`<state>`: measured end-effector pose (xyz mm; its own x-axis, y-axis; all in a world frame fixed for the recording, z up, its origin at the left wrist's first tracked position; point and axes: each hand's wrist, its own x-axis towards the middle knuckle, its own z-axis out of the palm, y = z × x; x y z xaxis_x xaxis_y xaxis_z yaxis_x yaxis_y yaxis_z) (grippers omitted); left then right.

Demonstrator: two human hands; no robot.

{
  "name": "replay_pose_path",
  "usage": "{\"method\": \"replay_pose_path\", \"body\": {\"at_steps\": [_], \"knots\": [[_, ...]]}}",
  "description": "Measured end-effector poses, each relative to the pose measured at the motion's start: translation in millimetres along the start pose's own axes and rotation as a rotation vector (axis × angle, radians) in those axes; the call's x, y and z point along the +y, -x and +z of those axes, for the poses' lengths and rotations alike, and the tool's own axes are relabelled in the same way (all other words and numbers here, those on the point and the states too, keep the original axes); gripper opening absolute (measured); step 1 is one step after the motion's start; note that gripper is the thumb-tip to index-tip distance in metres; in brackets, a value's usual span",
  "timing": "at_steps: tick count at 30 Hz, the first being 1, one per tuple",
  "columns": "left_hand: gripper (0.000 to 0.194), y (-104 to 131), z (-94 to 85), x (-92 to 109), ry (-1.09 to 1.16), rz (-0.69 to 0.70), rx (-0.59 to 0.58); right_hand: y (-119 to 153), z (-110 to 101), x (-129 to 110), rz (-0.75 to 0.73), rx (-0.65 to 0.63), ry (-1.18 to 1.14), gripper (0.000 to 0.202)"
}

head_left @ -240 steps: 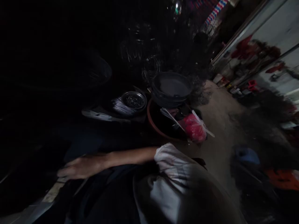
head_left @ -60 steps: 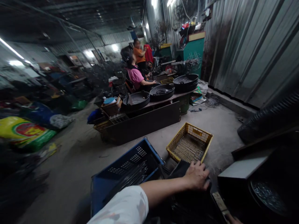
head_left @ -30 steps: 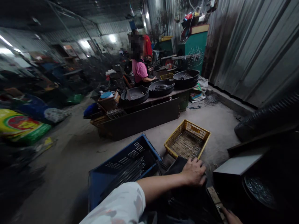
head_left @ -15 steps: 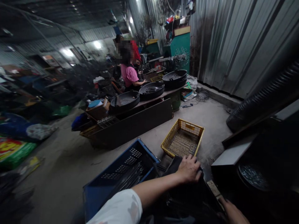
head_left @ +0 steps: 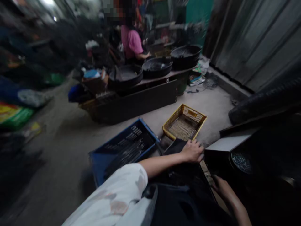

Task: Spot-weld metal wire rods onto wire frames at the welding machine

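My left hand [head_left: 192,151] lies over dark material at the lower centre, its fingers bent over the edge; whether it grips anything is hidden. My right hand [head_left: 219,185] is lower right beside a narrow wooden strip [head_left: 206,172], with its fingertips lost in shadow. A blue crate [head_left: 103,153] with dark thin rods [head_left: 127,157] in it stands left of my left arm. Beyond my left hand sits a yellow mesh crate [head_left: 184,125] on the floor. Right of my hands is a round container of small shiny pieces [head_left: 241,161].
A low bench [head_left: 141,100] carries several round black pans [head_left: 157,66]. Behind it is a person in a pink top [head_left: 134,42]. A thick dark pipe [head_left: 263,103] slants along the right, near a corrugated metal wall [head_left: 254,40]. Colourful sacks [head_left: 16,116] lie at left.
The view has tilted down, so the bench and crates appear higher. My left hand stays on the dark material, and my right hand and forearm show more fully beside the wooden strip.
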<state>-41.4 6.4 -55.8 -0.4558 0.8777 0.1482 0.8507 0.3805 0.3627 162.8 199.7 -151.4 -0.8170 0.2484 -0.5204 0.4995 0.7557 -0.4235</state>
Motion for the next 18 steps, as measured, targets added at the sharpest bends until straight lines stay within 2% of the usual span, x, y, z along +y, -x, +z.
{"method": "replay_pose_path", "body": {"at_steps": [3, 6, 7, 9, 11, 13, 15, 16, 18], "knots": [[0.026, -3.1, 1.3, -14.8, 0.171, -0.097, 0.069, 5.9, -9.6, -6.0, 0.088, -0.008, 0.123, 0.040], [0.030, 14.5, 3.4, -63.5, 0.249, -0.308, 0.128, 21.3, -8.3, -12.0, 0.112, 0.004, 0.195, 0.050], [0.033, 29.5, 4.0, -85.8, 0.248, -0.404, 0.141, 28.6, -4.8, -12.4, 0.112, 0.003, 0.199, 0.055], [0.029, 74.3, 4.1, -133.7, 0.231, -0.600, 0.141, 45.0, 6.9, -11.5, 0.136, -0.005, 0.197, 0.061], [0.020, 133.1, 2.7, -178.5, 0.215, -0.790, 0.113, 62.1, 22.4, -11.7, 0.195, -0.026, 0.200, 0.062], [0.016, 192.8, 1.3, -212.7, 0.214, -0.923, 0.069, 77.7, 38.3, -16.6, 0.251, -0.048, 0.218, 0.060], [0.016, 237.7, 1.6, -232.2, 0.226, -0.995, 0.026, 89.9, 51.1, -28.2, 0.279, -0.051, 0.234, 0.054], [0.016, 250.8, 2.4, -235.8, 0.239, -0.997, 0.010, 94.1, 55.4, -36.1, 0.283, -0.045, 0.236, 0.051], [0.017, 256.0, 3.8, -229.6, 0.286, -0.921, -0.013, 97.9, 59.0, -53.6, 0.288, -0.018, 0.226, 0.047]]}}
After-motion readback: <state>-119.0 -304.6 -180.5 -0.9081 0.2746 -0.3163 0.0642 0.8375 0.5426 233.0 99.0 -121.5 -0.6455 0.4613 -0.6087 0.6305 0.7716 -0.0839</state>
